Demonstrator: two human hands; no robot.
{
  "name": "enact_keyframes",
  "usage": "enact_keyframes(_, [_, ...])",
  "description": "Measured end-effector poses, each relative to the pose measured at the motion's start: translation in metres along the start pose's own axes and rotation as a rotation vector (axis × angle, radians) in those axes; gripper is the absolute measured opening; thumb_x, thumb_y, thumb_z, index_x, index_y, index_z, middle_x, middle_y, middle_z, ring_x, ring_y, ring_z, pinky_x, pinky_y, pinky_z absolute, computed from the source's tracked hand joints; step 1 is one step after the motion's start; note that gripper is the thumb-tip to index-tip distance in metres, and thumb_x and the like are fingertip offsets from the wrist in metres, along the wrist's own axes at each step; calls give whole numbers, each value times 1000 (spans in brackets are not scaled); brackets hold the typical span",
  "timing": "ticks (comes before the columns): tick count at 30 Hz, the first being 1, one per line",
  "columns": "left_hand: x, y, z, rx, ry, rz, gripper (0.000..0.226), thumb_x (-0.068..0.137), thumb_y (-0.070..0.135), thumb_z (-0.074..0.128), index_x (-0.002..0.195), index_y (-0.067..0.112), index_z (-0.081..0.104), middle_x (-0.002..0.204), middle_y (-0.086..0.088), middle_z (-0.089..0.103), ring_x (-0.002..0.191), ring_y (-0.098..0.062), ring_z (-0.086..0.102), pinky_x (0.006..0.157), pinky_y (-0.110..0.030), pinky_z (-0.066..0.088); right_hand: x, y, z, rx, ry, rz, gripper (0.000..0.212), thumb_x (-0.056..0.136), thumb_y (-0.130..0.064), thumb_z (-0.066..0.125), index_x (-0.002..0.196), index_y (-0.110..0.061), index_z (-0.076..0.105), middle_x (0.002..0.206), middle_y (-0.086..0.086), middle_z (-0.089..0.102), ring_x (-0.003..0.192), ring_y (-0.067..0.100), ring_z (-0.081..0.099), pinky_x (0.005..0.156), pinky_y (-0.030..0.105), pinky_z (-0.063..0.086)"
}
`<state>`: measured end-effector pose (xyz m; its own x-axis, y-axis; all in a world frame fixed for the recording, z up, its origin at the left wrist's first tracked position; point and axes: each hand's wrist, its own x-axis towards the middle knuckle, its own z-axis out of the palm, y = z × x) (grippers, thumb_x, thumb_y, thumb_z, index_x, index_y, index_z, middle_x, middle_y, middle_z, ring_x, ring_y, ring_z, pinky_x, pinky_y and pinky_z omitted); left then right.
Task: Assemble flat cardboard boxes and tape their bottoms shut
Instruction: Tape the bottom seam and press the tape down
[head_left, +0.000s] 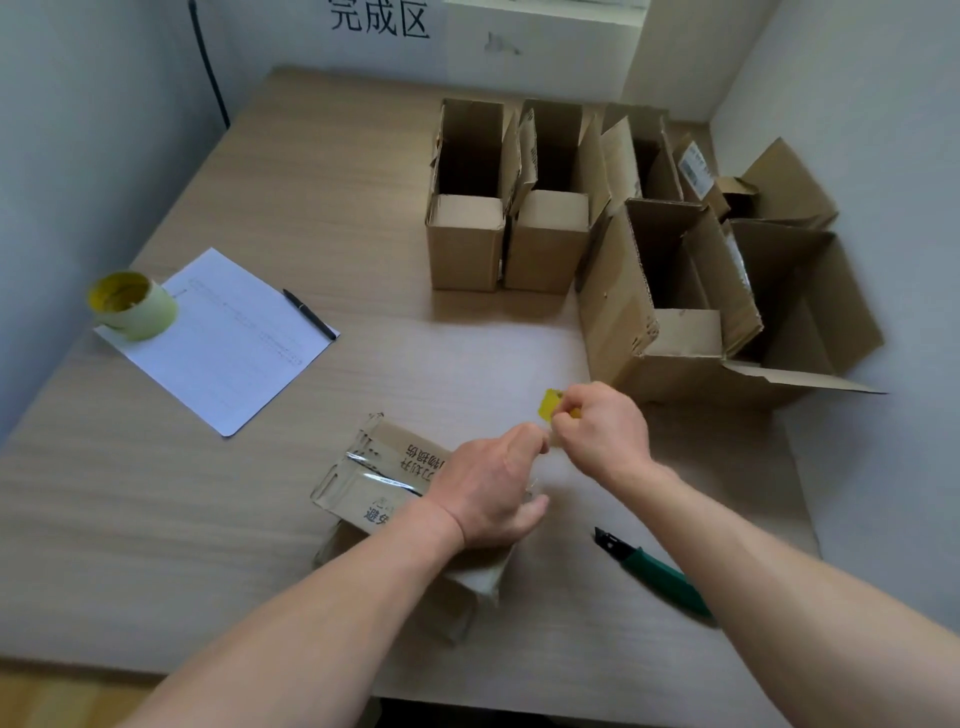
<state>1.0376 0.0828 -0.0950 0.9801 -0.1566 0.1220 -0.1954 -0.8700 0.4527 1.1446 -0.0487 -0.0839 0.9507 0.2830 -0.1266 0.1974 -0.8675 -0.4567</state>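
Observation:
A small cardboard box (387, 473) stands bottom-up at the table's near middle, with printed characters and shiny clear tape across its flaps. My left hand (488, 483) rests over the box's right end, its fingers curled and pinching something thin near the box's far corner. My right hand (602, 431) is just beyond it, fingers curled around a small yellow piece (549, 404). The two hands nearly touch. Whether a strip of clear tape runs between them is hard to tell.
A green utility knife (657, 571) lies at the near right. A yellowish tape roll (132, 304) sits on a white sheet (228, 343) with a black pen (310, 314) at left. Several open assembled boxes (465, 244) stand at the back right.

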Motion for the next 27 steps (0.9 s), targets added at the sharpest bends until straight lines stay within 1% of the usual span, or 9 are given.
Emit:
enact_keyframes(3, [1, 6, 0, 50, -50, 16, 44, 70, 28, 62, 109, 18, 44, 99, -6, 65, 79, -37, 62, 60, -33, 34, -19, -5, 21, 337, 33, 249, 6, 72, -25, 66, 67, -23, 65, 71, -3, 67, 76, 24, 61, 62, 33, 46])
enact_keyframes(6, [4, 12, 0, 73, -91, -84, 41, 72, 25, 56, 108, 21, 38, 98, -7, 68, 84, -38, 63, 62, -35, 33, -34, -5, 35, 610, 81, 414, 9, 69, -22, 69, 68, -30, 68, 59, -5, 65, 66, 20, 60, 63, 37, 50])
enact_keyframes(9, [8, 15, -1, 83, -126, -182, 38, 76, 19, 51, 110, 22, 37, 101, -7, 67, 87, -39, 63, 61, -36, 33, -42, -1, 42, 680, 151, 480, 15, 73, -19, 65, 65, -31, 68, 56, -9, 63, 65, 18, 60, 61, 33, 48])
enact_keyframes(14, [18, 22, 2, 102, -247, -306, 45, 77, 13, 58, 117, 20, 38, 116, -7, 46, 101, -35, 56, 69, -40, 38, -43, -5, 45, 745, 212, 524, 15, 77, -14, 63, 66, -23, 69, 66, -8, 68, 72, 18, 64, 69, 35, 51])
enact_keyframes(18, [23, 22, 2, 117, -321, -337, 46, 78, 15, 58, 121, 19, 41, 119, -7, 43, 112, -32, 46, 82, -43, 45, -45, -5, 42, 790, 272, 560, 17, 77, -11, 63, 66, -23, 68, 66, -9, 67, 70, 15, 62, 70, 34, 51])
enact_keyframes(20, [23, 20, -6, -67, -189, -325, 52, 78, 10, 59, 127, 19, 46, 124, -6, 48, 117, -29, 46, 92, -42, 47, -46, -3, 41, 800, 301, 572, 16, 78, -12, 64, 66, -23, 67, 64, -10, 66, 67, 11, 60, 69, 33, 50])
enact_keyframes(23, [9, 14, -32, -407, 370, -330, 42, 75, 2, 64, 116, 6, 61, 117, -9, 59, 112, -27, 54, 99, -37, 42, -47, -2, 39, 815, 318, 557, 17, 79, -13, 65, 66, -24, 66, 60, -14, 63, 60, 3, 56, 64, 29, 47])
enact_keyframes(25, [-17, 10, -43, -323, 680, -386, 35, 80, 15, 63, 113, 3, 61, 120, -11, 57, 117, -27, 52, 104, -36, 38, -47, -7, 41, 807, 308, 517, 17, 79, -15, 66, 66, -25, 65, 57, -14, 61, 56, 2, 53, 60, 27, 44])
enact_keyframes(27, [-52, 6, -43, -254, 795, -516, 49, 84, 33, 58, 123, 5, 54, 135, -14, 48, 131, -26, 41, 112, -36, 30, -46, -15, 44, 780, 284, 452, 14, 80, -16, 66, 68, -24, 66, 59, -14, 61, 58, 3, 53, 60, 26, 43])
